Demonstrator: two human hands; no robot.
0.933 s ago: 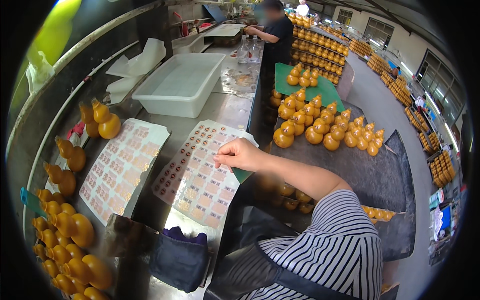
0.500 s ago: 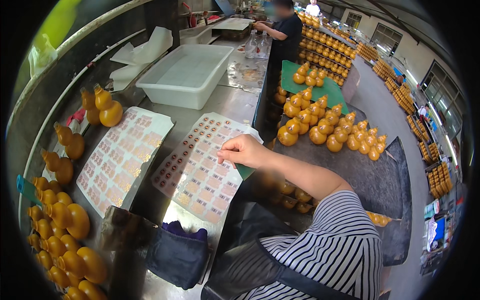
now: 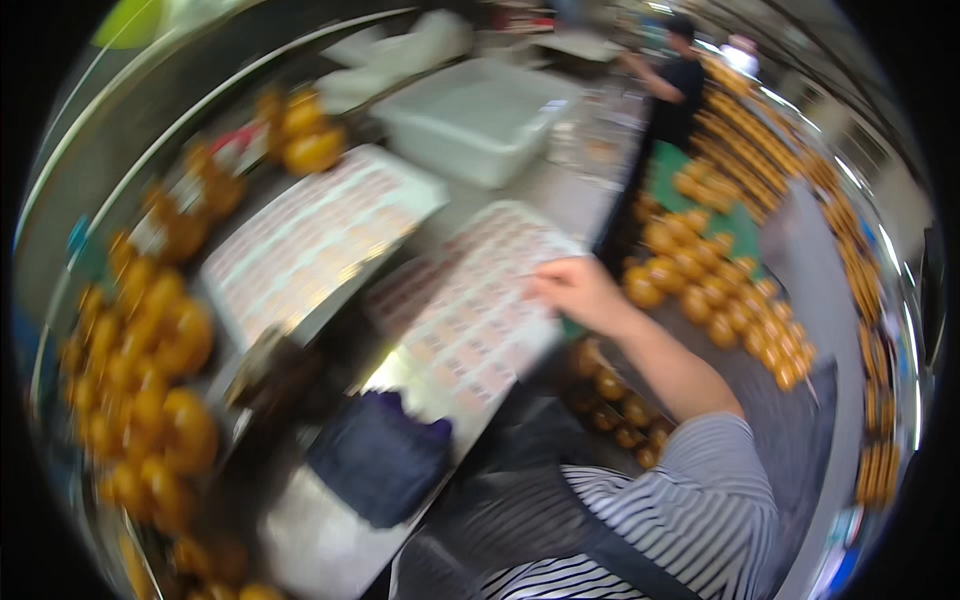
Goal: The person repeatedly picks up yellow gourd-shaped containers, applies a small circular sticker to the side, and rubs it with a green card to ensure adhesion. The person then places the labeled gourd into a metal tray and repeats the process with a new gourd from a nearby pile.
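My right hand (image 3: 578,290) reaches over the right edge of a sticker sheet (image 3: 480,310), its fingers drawn together in a pinch at the sheet. Whatever is between the fingertips is too small and blurred to make out. The sheet carries rows of small printed labels, and a bit of green shows under its edge by my wrist. A second sticker sheet (image 3: 310,240) lies to the left, slightly raised. Below the sheets is a dark cloth pad (image 3: 378,460) with a purple edge. My left hand does not show.
Glossy orange-brown gourds (image 3: 160,340) crowd the left side. Several more gourds (image 3: 710,290) stand on the dark table at right. A white plastic tub (image 3: 480,115) sits at the back of the metal bench. Beyond it a person in dark clothes (image 3: 680,90) works beside gourd-filled racks (image 3: 745,130).
The view has swung, shifting bench, sheets and gourds toward the right and blurring them. My right hand stays pinched near the same sheet's right edge.
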